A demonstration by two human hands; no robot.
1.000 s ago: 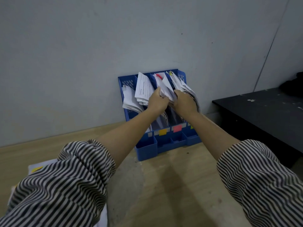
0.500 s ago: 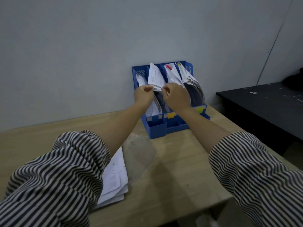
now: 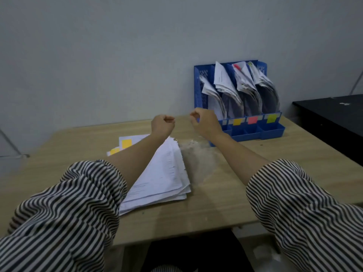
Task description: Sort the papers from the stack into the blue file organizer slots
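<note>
Item: blue file organizer (image 3: 198, 89), standing at the back of the wooden desk (image 3: 225, 203) against the grey wall, four upright slots each holding curled, leaning sheets; yellow, pink and green tabs mark its front lip. Item: stack of papers (image 3: 167, 173), lying flat on the desk in front and to the left of the organizer, well apart from it, edges fanned and slightly ragged, with yellow notes showing at its far corner. Item: left hand (image 3: 162, 124), raised above the stack's far end, left of the organizer, fingers curled into a loose fist with nothing in it. Item: right hand (image 3: 205, 121), just in front of the organizer's left slot, fingers curled, thumb and forefinger nearly meeting; it appears empty, though the blur leaves a thin scrap between the fingertips unconfirmed. Step in hand, by judgement: fetching the next sheet. Handling note: lower one hand flat onto the stack to steady it, peel only the top sheet from a loose corner, read its label against the coloured tabs, then feed it edge-first behind the leaning sheets so none buckle or spill forward.
</note>
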